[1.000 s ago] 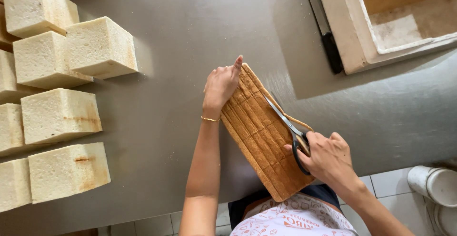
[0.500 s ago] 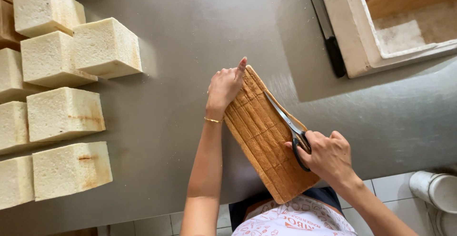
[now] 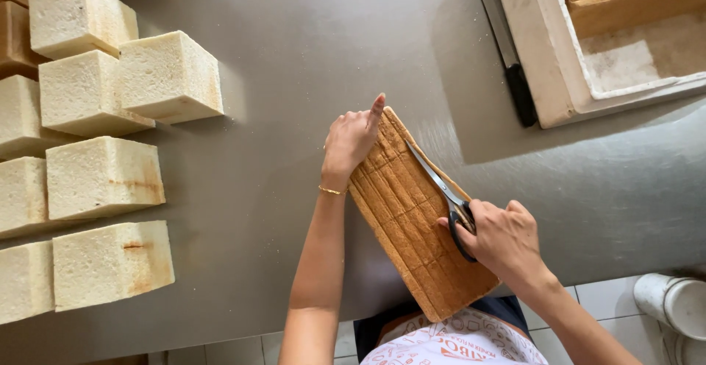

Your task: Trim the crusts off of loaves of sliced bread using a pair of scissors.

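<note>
Bread loaf (image 3: 412, 218) lay brown crust up at the steel table's (image 3: 294, 63) near edge, the left hand (image 3: 351, 138) pressing its far end. Right hand (image 3: 504, 241) gripped scissors (image 3: 441, 188) along the right crust (mid-trim, apparently); next cut needs steady bracing.

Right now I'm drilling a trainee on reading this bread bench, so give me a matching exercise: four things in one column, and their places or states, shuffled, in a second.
Things:
1. left hand
2. right hand
3. trimmed white bread blocks
4. white tray

Places or states:
A. at the table's far right corner, with loaves in it
B. grouped on the table's left side
C. grips the scissors
D. steadies the far end of the brown loaf

Pairs: 1-D, 2-C, 3-B, 4-A
</note>
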